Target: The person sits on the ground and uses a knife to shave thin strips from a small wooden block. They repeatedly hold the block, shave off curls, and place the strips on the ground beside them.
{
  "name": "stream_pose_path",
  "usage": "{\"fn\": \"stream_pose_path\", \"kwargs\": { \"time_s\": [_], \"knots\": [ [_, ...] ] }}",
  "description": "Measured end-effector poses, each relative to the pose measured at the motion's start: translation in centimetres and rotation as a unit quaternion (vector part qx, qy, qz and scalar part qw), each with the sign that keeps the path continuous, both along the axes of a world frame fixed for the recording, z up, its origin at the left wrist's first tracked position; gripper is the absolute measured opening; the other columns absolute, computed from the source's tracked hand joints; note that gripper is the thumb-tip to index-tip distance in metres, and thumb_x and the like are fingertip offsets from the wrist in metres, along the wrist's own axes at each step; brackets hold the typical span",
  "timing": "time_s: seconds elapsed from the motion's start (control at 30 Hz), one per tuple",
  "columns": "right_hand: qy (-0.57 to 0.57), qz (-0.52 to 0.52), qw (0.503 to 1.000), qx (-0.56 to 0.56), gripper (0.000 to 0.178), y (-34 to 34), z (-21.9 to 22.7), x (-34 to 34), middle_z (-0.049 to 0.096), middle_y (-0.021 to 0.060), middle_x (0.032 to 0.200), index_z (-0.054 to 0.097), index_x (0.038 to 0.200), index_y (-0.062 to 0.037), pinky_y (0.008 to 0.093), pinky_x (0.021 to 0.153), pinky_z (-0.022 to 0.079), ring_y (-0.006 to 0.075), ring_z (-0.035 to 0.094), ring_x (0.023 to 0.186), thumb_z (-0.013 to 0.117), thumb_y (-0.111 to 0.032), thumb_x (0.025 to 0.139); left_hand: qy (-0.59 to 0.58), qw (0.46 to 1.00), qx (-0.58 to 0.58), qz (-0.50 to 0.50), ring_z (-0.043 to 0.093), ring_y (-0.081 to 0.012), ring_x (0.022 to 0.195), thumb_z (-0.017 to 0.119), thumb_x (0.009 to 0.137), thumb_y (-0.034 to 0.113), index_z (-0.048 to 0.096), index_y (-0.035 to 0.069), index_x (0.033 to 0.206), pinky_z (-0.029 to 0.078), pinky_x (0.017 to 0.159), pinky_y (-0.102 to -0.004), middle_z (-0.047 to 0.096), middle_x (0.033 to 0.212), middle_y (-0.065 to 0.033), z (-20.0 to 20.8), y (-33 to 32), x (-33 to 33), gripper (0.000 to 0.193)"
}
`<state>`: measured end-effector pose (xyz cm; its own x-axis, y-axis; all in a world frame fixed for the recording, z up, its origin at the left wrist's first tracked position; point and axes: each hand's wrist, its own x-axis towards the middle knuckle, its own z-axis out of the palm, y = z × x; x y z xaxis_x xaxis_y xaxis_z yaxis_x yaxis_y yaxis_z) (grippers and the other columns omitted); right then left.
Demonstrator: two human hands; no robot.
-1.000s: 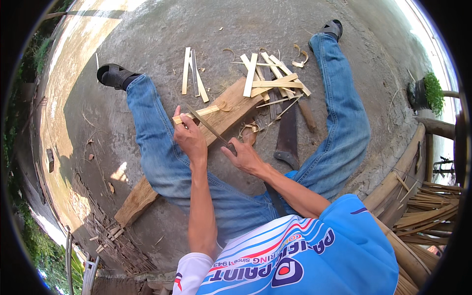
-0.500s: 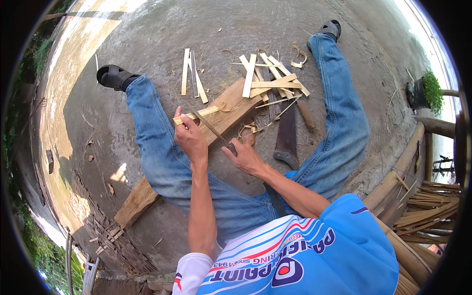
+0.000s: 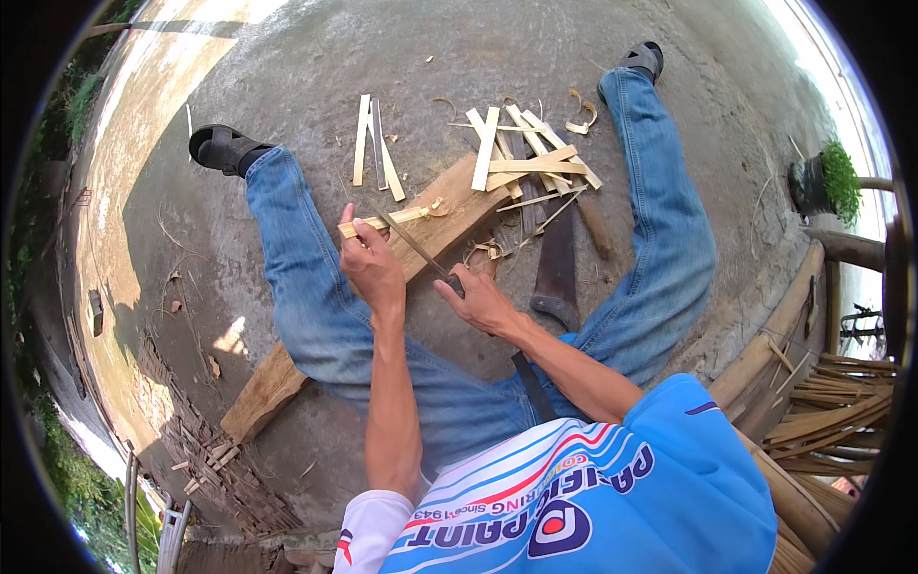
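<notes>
A pale bamboo strip is pinched in my left hand, its far end lying over a wooden beam. My right hand is closed round the dark handle of a knife. The narrow blade slants up and left across the strip, close to my left fingers. A thin shaving curls at the strip's far end. Under my left leg the beam passes out of sight, and its near end comes out on the other side.
Several cut strips lie piled at the beam's far end, over a handsaw. More strips lie beyond my left hand. My legs stretch out on both sides. A potted plant and bamboo poles stand at the right.
The knife and my right hand have shifted slightly, the blade now lying a little farther along the strip. The shaving at the strip's far end looks more curled. My left hand has hardly moved.
</notes>
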<state>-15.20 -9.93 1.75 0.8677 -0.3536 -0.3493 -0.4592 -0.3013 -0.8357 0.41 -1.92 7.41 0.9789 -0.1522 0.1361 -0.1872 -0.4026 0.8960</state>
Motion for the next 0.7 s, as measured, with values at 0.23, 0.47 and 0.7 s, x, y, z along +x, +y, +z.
{"fn": "stream_pose_path", "kwargs": {
  "time_s": [0.23,0.47,0.7],
  "knots": [
    [0.049,-0.033,0.998,0.016,0.056,-1.7,-0.9,0.7,0.066,0.0315,0.084,0.063,0.092,0.0105,0.0541,0.076,0.051,0.0477,0.066,0.081,0.059,-0.044,0.104,0.002,1.000,-0.004,0.001,0.075,-0.0246,0.081,0.042,0.112,0.017,0.055,-0.008,0.139,0.065,0.070,-0.0362,0.070,0.088,-0.0181,0.1,-0.3,0.5,0.039],
    [0.036,-0.007,0.999,0.002,0.057,-1.8,-0.6,0.5,0.066,0.0340,0.085,0.062,0.098,0.0107,0.0548,0.078,0.052,0.0505,0.067,0.084,0.059,-0.045,0.104,-0.001,1.000,-0.012,0.000,0.076,-0.0247,0.079,0.042,0.111,0.016,0.056,-0.009,0.138,0.064,0.070,-0.0360,0.070,0.086,-0.0185,-0.7,0.1,0.7,0.038],
    [0.018,0.005,1.000,-0.019,0.058,-1.8,0.0,0.3,0.066,0.0380,0.093,0.062,0.107,0.0139,0.0563,0.083,0.051,0.0514,0.067,0.093,0.058,-0.044,0.104,-0.021,1.000,0.004,0.002,0.076,-0.0258,0.079,0.043,0.111,0.016,0.055,-0.009,0.138,0.065,0.071,-0.0350,0.071,0.088,-0.0189,-0.5,-0.1,0.5,0.039]
  ]
}}
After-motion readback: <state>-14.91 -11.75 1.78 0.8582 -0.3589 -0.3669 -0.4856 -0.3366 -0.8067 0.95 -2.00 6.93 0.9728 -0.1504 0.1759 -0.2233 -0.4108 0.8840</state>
